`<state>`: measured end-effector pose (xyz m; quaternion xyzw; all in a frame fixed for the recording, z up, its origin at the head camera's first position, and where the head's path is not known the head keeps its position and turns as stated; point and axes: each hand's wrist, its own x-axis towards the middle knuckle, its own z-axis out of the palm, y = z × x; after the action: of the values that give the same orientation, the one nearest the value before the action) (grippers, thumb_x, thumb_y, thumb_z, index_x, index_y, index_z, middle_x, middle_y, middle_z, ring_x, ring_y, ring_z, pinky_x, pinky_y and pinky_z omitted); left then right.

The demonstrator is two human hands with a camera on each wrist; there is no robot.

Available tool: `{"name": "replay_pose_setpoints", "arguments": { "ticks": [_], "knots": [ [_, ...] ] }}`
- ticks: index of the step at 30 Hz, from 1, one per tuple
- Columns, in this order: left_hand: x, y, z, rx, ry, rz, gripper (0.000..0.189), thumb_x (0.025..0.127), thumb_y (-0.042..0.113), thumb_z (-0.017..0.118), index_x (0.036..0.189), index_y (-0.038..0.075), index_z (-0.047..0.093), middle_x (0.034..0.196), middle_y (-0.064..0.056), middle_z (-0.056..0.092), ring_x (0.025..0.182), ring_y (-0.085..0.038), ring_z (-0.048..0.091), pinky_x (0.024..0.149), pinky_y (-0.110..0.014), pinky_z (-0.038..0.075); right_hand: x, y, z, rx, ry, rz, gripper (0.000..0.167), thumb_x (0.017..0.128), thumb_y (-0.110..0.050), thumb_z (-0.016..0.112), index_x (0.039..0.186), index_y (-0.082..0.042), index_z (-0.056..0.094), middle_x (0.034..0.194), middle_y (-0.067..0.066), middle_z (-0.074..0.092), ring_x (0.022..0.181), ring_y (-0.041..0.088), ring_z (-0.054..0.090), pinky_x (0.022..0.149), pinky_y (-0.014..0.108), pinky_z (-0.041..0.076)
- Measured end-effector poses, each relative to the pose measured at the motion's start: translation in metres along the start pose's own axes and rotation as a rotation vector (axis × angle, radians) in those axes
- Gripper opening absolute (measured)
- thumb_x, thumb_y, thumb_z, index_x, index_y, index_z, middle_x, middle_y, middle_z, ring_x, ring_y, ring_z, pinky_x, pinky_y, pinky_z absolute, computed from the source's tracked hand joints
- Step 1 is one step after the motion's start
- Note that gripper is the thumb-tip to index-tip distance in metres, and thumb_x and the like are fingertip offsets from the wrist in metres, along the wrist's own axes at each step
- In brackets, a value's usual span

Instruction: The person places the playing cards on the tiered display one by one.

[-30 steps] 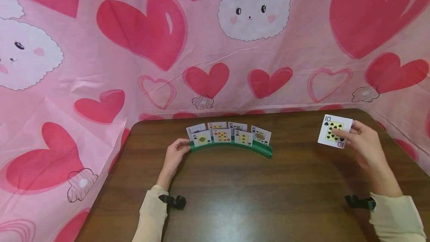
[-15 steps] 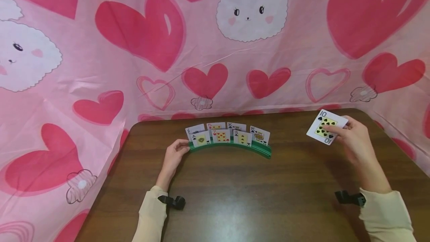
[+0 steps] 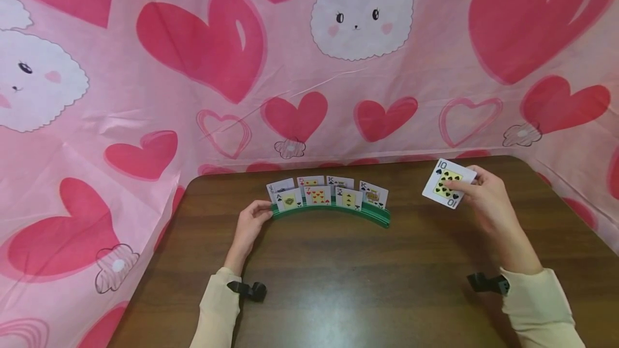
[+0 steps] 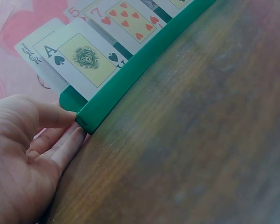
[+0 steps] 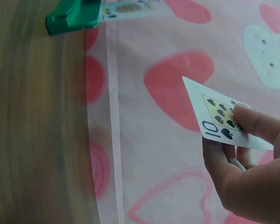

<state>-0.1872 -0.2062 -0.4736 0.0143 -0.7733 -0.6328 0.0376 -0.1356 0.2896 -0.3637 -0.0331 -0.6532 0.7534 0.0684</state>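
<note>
A curved green card holder (image 3: 333,207) stands on the table with playing cards upright in two rows. In the front row are the ace of spades (image 3: 288,199), the seven of hearts (image 3: 317,195) and a three (image 3: 348,198). Behind them show a joker (image 4: 31,59), a red five (image 3: 310,180) and two kings, one of them at the right end (image 3: 373,194). My left hand (image 3: 252,218) holds the holder's left end between thumb and fingers. To the right of the holder, my right hand (image 3: 490,197) pinches the ten of spades (image 3: 447,183), thumb on its face, above the table.
The brown wooden table (image 3: 319,278) reaches back to a pink cloth (image 3: 430,69) with hearts and rabbits, which also hangs along both sides. A black wrist mount (image 3: 249,290) sits on the left cuff, another (image 3: 488,283) on the right.
My right hand has moved left toward the card holder with the ten of spades, which has tilted a little. The left hand and the holder stay in place.
</note>
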Motion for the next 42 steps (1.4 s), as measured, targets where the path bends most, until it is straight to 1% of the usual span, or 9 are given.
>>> {"name": "replay_pose_setpoints", "arguments": {
  "ticks": [9, 13, 16, 18, 20, 28, 32, 38, 42],
  "knots": [
    [0.001, -0.001, -0.001, -0.005, -0.012, -0.006, 0.023, 0.099, -0.003, 0.063, 0.122, -0.008, 0.065, 0.126, -0.022, 0.066, 0.100, -0.014, 0.064, 0.082, -0.016, 0.048, 0.000, 0.005, 0.022, -0.152, -0.018, 0.004, 0.019, 0.093, -0.005, 0.076, 0.084, -0.017, 0.065, 0.085, -0.013, 0.072, 0.079, 0.003, 0.067, 0.070, 0.018, 0.052],
    [-0.003, 0.010, -0.001, -0.001, -0.014, -0.028, 0.024, 0.098, -0.005, 0.063, 0.122, -0.010, 0.065, 0.125, -0.024, 0.066, 0.099, -0.013, 0.063, 0.083, -0.017, 0.048, -0.001, 0.007, 0.031, -0.212, -0.024, -0.008, 0.017, 0.093, -0.009, 0.076, 0.084, -0.019, 0.065, 0.086, -0.015, 0.071, 0.081, 0.003, 0.067, 0.072, 0.019, 0.050],
    [-0.003, 0.009, 0.000, 0.011, -0.007, -0.023, 0.023, 0.098, -0.006, 0.063, 0.121, -0.009, 0.065, 0.123, -0.023, 0.066, 0.099, -0.015, 0.064, 0.083, -0.018, 0.049, -0.002, 0.008, 0.037, -0.250, -0.029, -0.017, 0.016, 0.094, -0.013, 0.076, 0.085, -0.020, 0.065, 0.087, -0.016, 0.071, 0.082, 0.003, 0.066, 0.073, 0.019, 0.050],
    [-0.001, 0.004, 0.000, 0.009, 0.000, -0.008, 0.022, 0.098, -0.005, 0.063, 0.120, -0.008, 0.066, 0.122, -0.022, 0.067, 0.100, -0.015, 0.065, 0.083, -0.017, 0.049, -0.002, 0.008, 0.042, -0.256, -0.031, -0.020, 0.015, 0.094, -0.014, 0.076, 0.086, -0.019, 0.065, 0.087, -0.015, 0.071, 0.082, 0.004, 0.066, 0.074, 0.020, 0.051],
    [0.002, -0.002, 0.000, 0.012, 0.004, -0.005, 0.022, 0.098, -0.005, 0.063, 0.120, -0.008, 0.066, 0.122, -0.022, 0.067, 0.101, -0.016, 0.065, 0.083, -0.017, 0.049, -0.001, 0.008, 0.047, -0.249, -0.033, -0.026, 0.014, 0.094, -0.014, 0.077, 0.087, -0.018, 0.065, 0.087, -0.014, 0.071, 0.082, 0.004, 0.067, 0.074, 0.019, 0.052],
    [0.001, -0.002, 0.001, 0.002, 0.006, 0.009, 0.021, 0.098, -0.005, 0.063, 0.119, -0.009, 0.067, 0.121, -0.023, 0.067, 0.101, -0.016, 0.065, 0.083, -0.017, 0.049, 0.001, 0.009, 0.067, -0.291, -0.054, -0.035, 0.016, 0.094, -0.018, 0.077, 0.094, -0.012, 0.062, 0.091, -0.014, 0.071, 0.082, 0.006, 0.067, 0.075, 0.022, 0.053],
    [0.000, -0.002, 0.001, 0.000, -0.001, 0.010, 0.022, 0.098, -0.005, 0.063, 0.119, -0.009, 0.066, 0.121, -0.024, 0.067, 0.101, -0.016, 0.066, 0.083, -0.017, 0.050, 0.001, 0.011, 0.075, -0.290, -0.075, -0.035, 0.018, 0.094, -0.015, 0.077, 0.098, -0.006, 0.062, 0.087, -0.014, 0.071, 0.080, 0.006, 0.068, 0.073, 0.023, 0.054],
    [0.000, -0.001, 0.000, -0.004, 0.004, -0.001, 0.022, 0.098, -0.005, 0.063, 0.119, -0.008, 0.067, 0.122, -0.023, 0.067, 0.102, -0.017, 0.065, 0.083, -0.017, 0.050, 0.002, 0.018, 0.086, -0.357, -0.092, -0.045, 0.033, 0.094, -0.014, 0.077, 0.113, 0.009, 0.065, 0.086, -0.011, 0.073, 0.079, 0.005, 0.067, 0.072, 0.023, 0.053],
    [0.001, -0.001, 0.000, -0.004, 0.001, 0.004, 0.022, 0.098, -0.006, 0.063, 0.119, -0.008, 0.067, 0.122, -0.023, 0.067, 0.102, -0.017, 0.065, 0.083, -0.018, 0.050, 0.002, 0.022, 0.092, -0.370, -0.099, -0.024, 0.036, 0.094, -0.012, 0.076, 0.116, 0.014, 0.064, 0.091, -0.003, 0.076, 0.079, 0.006, 0.068, 0.073, 0.024, 0.054]
  ]
}}
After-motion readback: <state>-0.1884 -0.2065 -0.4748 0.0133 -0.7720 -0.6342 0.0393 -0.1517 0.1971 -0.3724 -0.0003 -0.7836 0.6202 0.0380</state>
